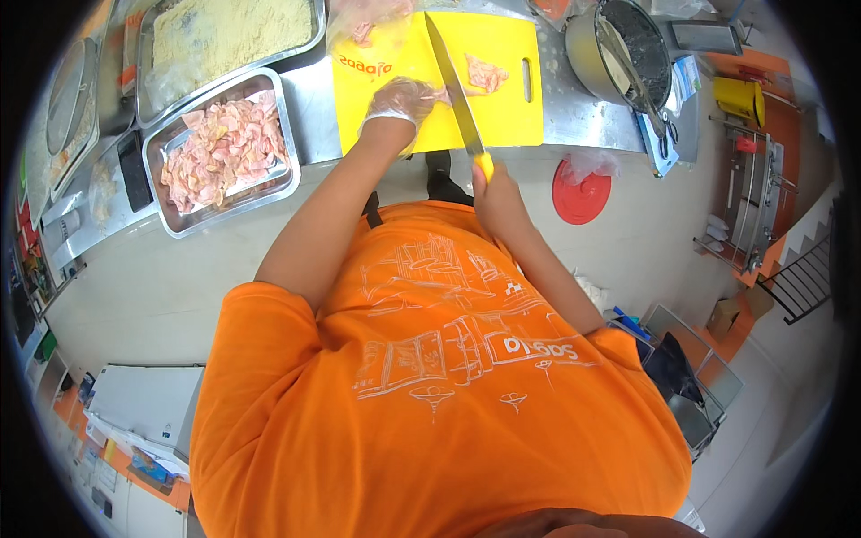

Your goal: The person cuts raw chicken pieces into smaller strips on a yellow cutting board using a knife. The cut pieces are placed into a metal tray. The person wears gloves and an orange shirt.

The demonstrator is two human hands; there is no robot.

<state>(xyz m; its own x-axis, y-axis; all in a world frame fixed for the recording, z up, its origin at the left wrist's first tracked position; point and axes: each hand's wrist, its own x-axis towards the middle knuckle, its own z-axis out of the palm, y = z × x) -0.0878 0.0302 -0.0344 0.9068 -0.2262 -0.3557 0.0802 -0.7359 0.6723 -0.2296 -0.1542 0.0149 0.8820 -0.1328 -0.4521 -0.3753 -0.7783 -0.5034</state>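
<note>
My left hand [400,107], in a clear plastic glove, holds a strip of raw pink meat against the yellow cutting board [437,134]. Bare, my right hand [499,198] grips the yellow handle of a long kitchen knife [461,107]. The blade lies across the board, over the meat beside my left fingers. A flat piece of raw meat [485,74] rests on the board to the right of the blade. At the board's upper left is a clear plastic bag [370,27] with some meat in or under it.
A metal tray of cut raw meat [229,151] stands left of the board, before a larger tray of pale yellow powder [232,33]. A dark phone [134,171] lies farther left. On the right are a deep pot [619,54] and scissors [666,138]. A red lid [582,191] is below the counter.
</note>
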